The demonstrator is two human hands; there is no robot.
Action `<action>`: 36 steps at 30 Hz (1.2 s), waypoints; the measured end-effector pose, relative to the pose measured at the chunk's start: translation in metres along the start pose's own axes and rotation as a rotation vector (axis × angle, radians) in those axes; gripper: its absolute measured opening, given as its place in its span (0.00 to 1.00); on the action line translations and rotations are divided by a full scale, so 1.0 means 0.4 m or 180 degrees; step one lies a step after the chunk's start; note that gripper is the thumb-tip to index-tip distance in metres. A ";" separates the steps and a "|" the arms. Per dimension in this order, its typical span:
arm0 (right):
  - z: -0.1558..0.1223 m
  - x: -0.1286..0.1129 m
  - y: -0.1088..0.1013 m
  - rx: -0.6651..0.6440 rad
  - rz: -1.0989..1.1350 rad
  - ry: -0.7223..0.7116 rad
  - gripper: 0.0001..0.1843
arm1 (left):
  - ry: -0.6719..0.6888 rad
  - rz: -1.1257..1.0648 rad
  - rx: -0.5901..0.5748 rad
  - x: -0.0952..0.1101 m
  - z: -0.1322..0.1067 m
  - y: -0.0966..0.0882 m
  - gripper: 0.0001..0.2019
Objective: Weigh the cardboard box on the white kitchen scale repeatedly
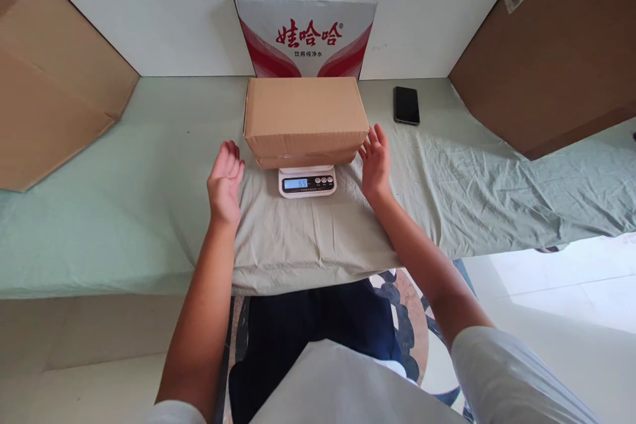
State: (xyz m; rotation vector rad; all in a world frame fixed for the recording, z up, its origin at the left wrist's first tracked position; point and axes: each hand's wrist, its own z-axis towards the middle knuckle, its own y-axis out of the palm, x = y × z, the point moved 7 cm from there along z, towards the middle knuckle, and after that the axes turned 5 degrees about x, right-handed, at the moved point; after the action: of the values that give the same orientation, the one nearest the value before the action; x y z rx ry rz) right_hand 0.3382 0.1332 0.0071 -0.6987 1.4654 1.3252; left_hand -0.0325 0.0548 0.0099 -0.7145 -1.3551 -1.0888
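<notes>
A closed brown cardboard box [305, 109] rests on a small white kitchen scale [308, 193], covering its weighing plate. On the scale's lit display [296, 183] the digits look like 69. My left hand [226, 182] is held just left of the box, apart from it, with its fingers extended and nothing in it. To the right, my right hand [375, 162] has its fingers spread close by the box's right front corner; whether the fingertips touch it I cannot tell.
A black smartphone [406, 105] lies right of the box on the green cloth [163, 146]. Behind stands a white and red carton [306, 33] with Chinese lettering. Large cardboard pieces stand at the left [59, 79] and right [556, 53]. The cloth's front edge runs below my forearms.
</notes>
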 end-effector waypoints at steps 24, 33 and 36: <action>-0.002 0.004 0.008 -0.0198 -0.0139 -0.0034 0.44 | 0.0111 0.0207 -0.0145 0.003 -0.005 0.005 0.43; 0.003 0.006 0.003 -0.0229 -0.0260 -0.0096 0.42 | 0.0082 0.0129 -0.0159 0.009 -0.011 0.008 0.43; 0.005 0.006 0.003 -0.0221 -0.0241 -0.0094 0.42 | 0.0038 0.0111 -0.0124 0.010 -0.008 0.007 0.44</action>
State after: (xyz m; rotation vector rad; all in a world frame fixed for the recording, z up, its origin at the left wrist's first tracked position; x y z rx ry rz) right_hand 0.3370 0.1359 0.0056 -0.7692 1.3616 1.3278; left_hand -0.0293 0.0521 0.0137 -0.7563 -1.3100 -1.0927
